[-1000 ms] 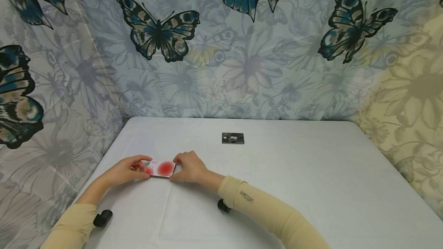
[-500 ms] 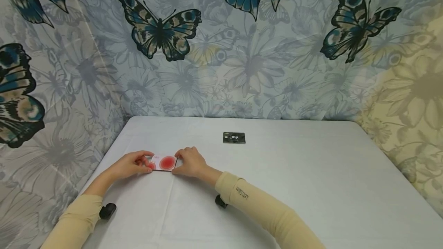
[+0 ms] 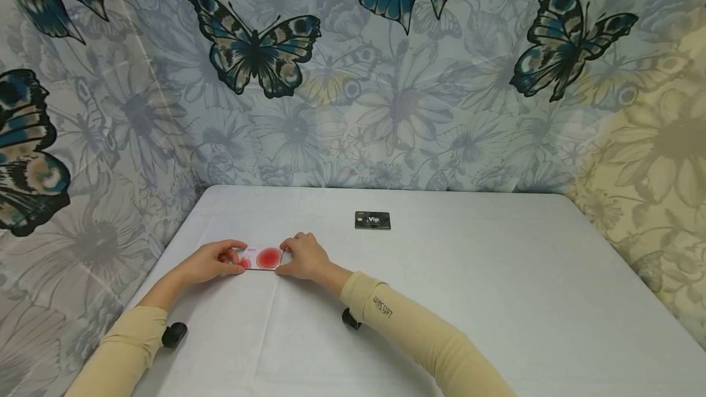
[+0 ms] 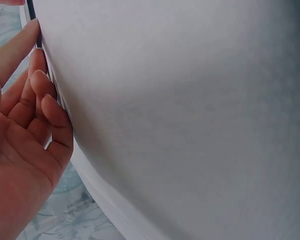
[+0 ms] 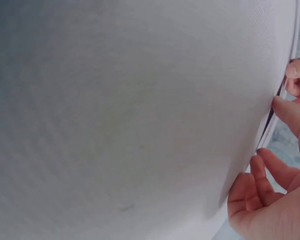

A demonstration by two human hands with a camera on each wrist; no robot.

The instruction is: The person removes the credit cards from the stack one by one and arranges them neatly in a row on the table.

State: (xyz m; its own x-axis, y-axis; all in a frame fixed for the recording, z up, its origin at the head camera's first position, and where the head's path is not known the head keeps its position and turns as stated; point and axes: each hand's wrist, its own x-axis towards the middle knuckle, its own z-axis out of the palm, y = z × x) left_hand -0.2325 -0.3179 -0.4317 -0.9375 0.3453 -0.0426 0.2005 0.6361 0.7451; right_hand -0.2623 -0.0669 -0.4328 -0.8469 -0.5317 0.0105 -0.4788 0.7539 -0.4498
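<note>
A butterfly-printed cloth [image 3: 386, 78] is seen filling the upper half of the head view and wrapping down both sides, pale blue with large dark butterflies, yellowing toward the right edge. Below it, the white table [image 3: 469, 299] is spread across the lower half of the frame, covered in a smooth sheet with faint fold lines.

At lower left centre, a white card with red circles [image 3: 261, 258] is held flat on the table between two hands. Its left end is pinched by the left hand [image 3: 211, 261], fingers curled over the edge and thumb tucked underneath. Its right end is gripped by the right hand [image 3: 302, 256], knuckles raised and fingertips bent down onto the card's edge. Beige sleeves [image 3: 419, 339] are worn on both forearms, which run in from the bottom corners.

In the left wrist view, fingers [image 4: 45, 95] are seen lined up against a thin dark-edged rim beside the white surface; in the right wrist view, fingertips [image 5: 290, 112] are likewise pressed along such an edge.

Further up the table, well apart from the hands, a small black card marked "Vip" [image 3: 372, 220] is left lying flat, nothing between it and the held card.
</note>
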